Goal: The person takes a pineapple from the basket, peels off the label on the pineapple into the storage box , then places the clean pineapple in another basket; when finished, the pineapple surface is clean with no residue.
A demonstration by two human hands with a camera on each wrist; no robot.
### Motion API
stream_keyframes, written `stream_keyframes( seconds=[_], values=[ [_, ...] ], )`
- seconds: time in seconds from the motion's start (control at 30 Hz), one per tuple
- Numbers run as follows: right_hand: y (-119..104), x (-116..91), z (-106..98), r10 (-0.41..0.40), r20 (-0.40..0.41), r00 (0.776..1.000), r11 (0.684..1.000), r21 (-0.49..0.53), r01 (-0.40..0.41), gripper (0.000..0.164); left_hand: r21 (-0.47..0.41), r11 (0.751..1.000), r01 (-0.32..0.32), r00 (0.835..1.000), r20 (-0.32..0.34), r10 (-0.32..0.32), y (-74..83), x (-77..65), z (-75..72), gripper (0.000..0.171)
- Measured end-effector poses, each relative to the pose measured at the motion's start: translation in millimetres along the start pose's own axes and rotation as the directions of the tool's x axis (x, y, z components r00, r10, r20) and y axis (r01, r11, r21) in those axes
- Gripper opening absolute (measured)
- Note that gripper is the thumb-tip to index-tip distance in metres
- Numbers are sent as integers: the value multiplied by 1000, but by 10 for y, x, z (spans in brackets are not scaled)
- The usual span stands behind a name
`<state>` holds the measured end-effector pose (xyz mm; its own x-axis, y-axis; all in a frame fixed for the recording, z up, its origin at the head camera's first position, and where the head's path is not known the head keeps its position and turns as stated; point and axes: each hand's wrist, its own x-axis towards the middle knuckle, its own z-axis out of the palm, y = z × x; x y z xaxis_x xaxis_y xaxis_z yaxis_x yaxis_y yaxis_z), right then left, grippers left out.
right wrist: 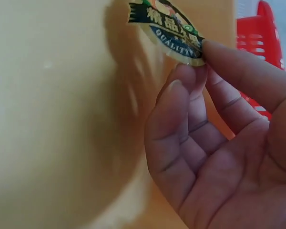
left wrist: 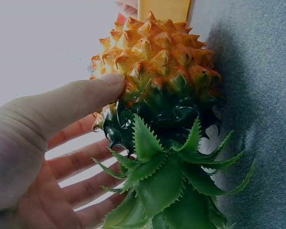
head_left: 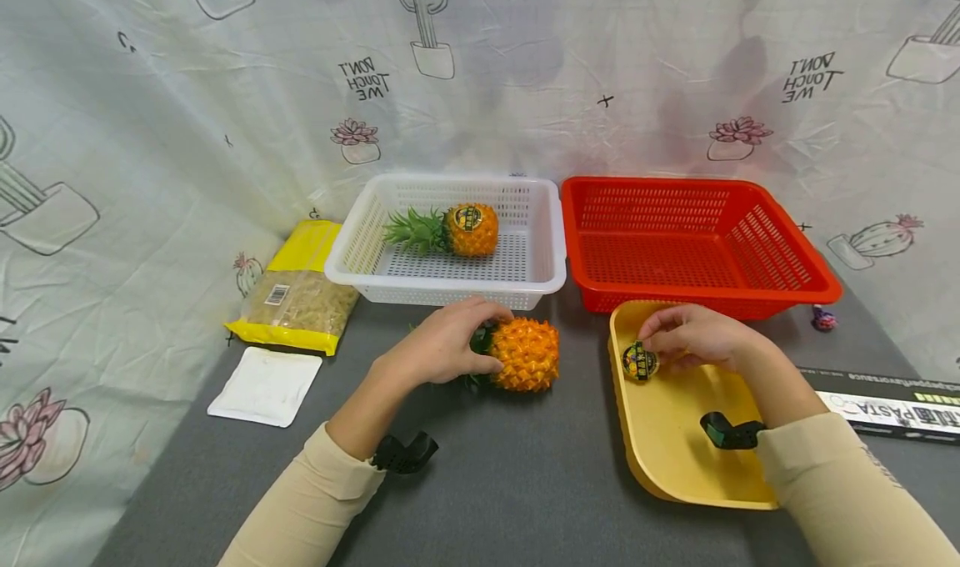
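- Orange and spiky, the toy pineapple [head_left: 528, 354] lies on its side on the dark grey table [head_left: 525, 484], in front of the white basket [head_left: 450, 286], its green crown toward the left.
- My head feed has the left hand [head_left: 459, 342] arched over it; at the left wrist I see the thumb pressing one side while spread fingers pass behind, so the fruit sits between them. Some fingertips are hidden from me.
- The right hand [head_left: 693, 338] is narrow, pinching a round label [head_left: 640, 361] by its edge over the yellow tray [head_left: 667, 442]; I cannot tell whether the label touches the tray.
- On the label I read "QUALITY" from the right wrist.
- In the white basket I see a second pineapple [head_left: 480, 238], which bears a similar label.
- Beside that basket stands a red basket [head_left: 690, 292], just behind the tray.
- To the left lie a yellow bag [head_left: 296, 296] and a flat white pouch [head_left: 266, 386].
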<state>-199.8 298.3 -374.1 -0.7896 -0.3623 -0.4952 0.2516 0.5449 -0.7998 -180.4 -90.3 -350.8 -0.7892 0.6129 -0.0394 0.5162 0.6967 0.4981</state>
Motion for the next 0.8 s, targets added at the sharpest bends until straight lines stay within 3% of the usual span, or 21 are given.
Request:
stream_keyframes(
  seconds=[0.43, 0.67, 0.8],
  values=[
    [11, 95, 113, -4, -43, 999, 992, -123, -1, 28, 10, 1000, -6, 1000, -11, 6, -2, -11, 7, 62],
    [-51, 50, 157, -73, -106, 992, 946, -321, 36, 23, -6, 1000, -10, 1000, -8, 10, -13, -4, 13, 61],
    [-189, -28, 176, -55, -87, 995, 924, -383, 17, 26, -8, 1000, -11, 1000, -10, 11, -24, 2, 21, 61]
  ],
)
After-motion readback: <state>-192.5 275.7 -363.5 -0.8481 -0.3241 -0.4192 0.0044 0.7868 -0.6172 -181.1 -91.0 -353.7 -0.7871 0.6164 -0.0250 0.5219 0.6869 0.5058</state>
